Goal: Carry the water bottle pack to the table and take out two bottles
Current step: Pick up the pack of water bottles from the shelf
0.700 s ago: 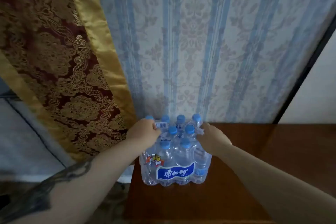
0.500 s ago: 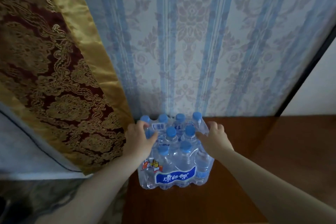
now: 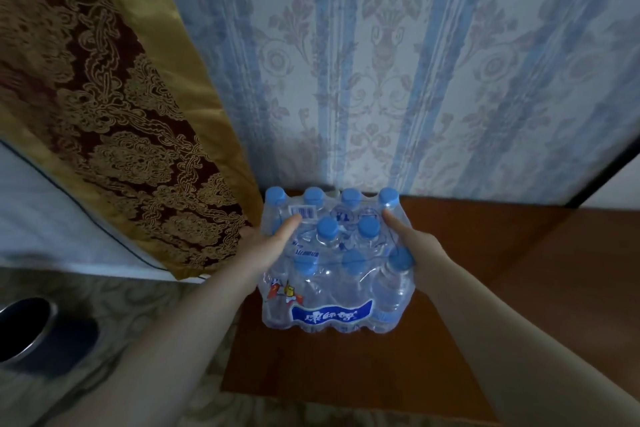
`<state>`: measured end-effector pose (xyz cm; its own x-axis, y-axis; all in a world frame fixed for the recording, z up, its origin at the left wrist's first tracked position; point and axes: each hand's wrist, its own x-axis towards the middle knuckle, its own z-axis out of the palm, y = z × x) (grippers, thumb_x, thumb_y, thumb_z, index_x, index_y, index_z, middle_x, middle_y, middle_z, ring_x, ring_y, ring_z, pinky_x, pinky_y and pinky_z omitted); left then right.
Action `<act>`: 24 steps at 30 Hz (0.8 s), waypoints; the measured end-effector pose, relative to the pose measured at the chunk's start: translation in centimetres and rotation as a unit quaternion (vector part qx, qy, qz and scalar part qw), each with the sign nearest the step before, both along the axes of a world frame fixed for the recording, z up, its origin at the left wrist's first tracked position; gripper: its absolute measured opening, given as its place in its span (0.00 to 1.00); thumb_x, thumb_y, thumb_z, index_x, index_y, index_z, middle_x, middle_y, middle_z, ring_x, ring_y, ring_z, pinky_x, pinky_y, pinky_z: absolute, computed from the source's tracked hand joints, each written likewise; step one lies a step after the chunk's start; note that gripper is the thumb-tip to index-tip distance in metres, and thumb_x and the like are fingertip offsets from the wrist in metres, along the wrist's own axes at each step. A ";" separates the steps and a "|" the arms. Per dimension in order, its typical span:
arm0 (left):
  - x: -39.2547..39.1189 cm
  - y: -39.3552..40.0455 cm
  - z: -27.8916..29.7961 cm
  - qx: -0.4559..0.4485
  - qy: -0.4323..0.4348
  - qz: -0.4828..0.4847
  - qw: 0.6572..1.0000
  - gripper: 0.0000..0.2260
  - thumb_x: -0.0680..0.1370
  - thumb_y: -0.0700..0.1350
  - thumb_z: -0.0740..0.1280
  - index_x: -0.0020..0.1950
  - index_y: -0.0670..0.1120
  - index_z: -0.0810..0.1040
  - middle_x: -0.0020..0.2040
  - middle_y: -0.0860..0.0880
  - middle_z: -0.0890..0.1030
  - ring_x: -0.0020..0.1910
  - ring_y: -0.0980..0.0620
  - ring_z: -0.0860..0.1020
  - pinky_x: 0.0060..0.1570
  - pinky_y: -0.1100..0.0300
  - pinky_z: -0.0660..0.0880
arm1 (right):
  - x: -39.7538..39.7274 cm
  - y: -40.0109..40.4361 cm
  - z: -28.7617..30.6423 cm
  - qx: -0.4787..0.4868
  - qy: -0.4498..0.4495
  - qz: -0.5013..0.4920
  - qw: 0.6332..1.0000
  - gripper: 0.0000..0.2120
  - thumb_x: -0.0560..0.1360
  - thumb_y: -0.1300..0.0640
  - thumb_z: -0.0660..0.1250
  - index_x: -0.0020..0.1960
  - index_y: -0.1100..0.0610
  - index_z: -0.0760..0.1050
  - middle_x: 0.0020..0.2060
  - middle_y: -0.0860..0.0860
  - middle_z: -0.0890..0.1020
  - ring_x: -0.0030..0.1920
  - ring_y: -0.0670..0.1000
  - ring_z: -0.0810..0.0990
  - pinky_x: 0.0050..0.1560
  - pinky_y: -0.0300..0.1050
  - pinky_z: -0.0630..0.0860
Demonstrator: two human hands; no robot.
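A shrink-wrapped water bottle pack (image 3: 334, 291) with several blue-capped clear bottles and a blue label stands on a brown wooden table (image 3: 346, 367) against the wall. My left hand (image 3: 266, 244) grips the pack's left side, thumb pressed on the wrap near a barcode sticker. My right hand (image 3: 417, 246) grips the right side, thumb on top near the rear right cap. The fingers of both hands are hidden behind the pack's sides.
Blue striped wallpaper (image 3: 398, 80) rises right behind the pack. A dark red and gold bed runner (image 3: 114, 121) on a white bed hangs at the left. A dark round bin (image 3: 24, 329) stands on the patterned carpet at lower left.
Both hands have slid from the top of the pack down onto its left and right sides. The camera has moved closer and looks down more.
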<state>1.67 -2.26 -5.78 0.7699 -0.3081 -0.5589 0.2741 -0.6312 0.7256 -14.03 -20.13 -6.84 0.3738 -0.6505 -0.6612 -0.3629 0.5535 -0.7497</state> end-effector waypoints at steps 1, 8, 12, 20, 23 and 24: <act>-0.1 0.3 0.1 -0.029 0.026 -0.001 0.999 0.41 0.67 0.67 0.73 0.71 0.43 0.72 0.63 0.42 0.81 0.59 0.39 0.81 0.64 0.45 0.76 | 0.0 0.0 -0.2 -0.006 0.002 -0.007 1.000 0.52 0.52 0.37 0.82 0.68 0.63 0.72 0.58 0.60 0.83 0.57 0.63 0.82 0.63 0.61 0.76; -1.0 1.5 0.2 -0.066 0.022 -0.025 0.997 0.33 0.55 0.68 0.72 0.51 0.47 0.85 0.49 0.44 0.88 0.50 0.41 0.86 0.60 0.40 0.79 | -1.0 1.1 -0.4 -0.049 0.000 -0.013 0.999 0.47 0.58 0.40 0.81 0.63 0.72 0.74 0.56 0.68 0.82 0.45 0.59 0.83 0.57 0.66 0.78; -0.9 2.7 -0.8 -0.077 0.037 -0.021 0.996 0.33 0.53 0.68 0.76 0.49 0.46 0.86 0.47 0.44 0.89 0.47 0.41 0.87 0.58 0.40 0.81 | -2.6 3.1 0.2 -0.047 0.000 -0.032 0.998 0.48 0.60 0.39 0.80 0.64 0.73 0.72 0.58 0.69 0.80 0.42 0.58 0.78 0.57 0.69 0.76; -0.7 2.8 -2.7 -0.088 0.032 -0.133 0.987 0.28 0.58 0.69 0.76 0.46 0.49 0.85 0.48 0.46 0.88 0.48 0.42 0.86 0.55 0.43 0.81 | -6.8 10.8 0.7 -0.049 0.019 -0.199 0.979 0.46 0.60 0.40 0.80 0.62 0.73 0.74 0.56 0.68 0.81 0.56 0.68 0.81 0.56 0.68 0.78; -1.5 2.4 -2.8 -0.101 -0.009 -0.194 0.976 0.22 0.67 0.63 0.77 0.41 0.43 0.85 0.44 0.47 0.87 0.49 0.41 0.86 0.51 0.50 0.80 | -8.8 14.5 0.4 -0.047 0.029 -0.271 0.961 0.39 0.61 0.39 0.79 0.56 0.71 0.79 0.48 0.64 0.86 0.48 0.63 0.86 0.52 0.62 0.82; -2.1 2.6 -2.7 -0.103 -0.012 -0.214 0.971 0.25 0.66 0.65 0.76 0.42 0.43 0.85 0.43 0.46 0.88 0.48 0.41 0.86 0.52 0.48 0.80 | -9.6 15.7 0.3 -0.048 0.033 -0.295 0.954 0.38 0.62 0.39 0.79 0.55 0.70 0.80 0.47 0.63 0.86 0.47 0.62 0.86 0.51 0.59 0.83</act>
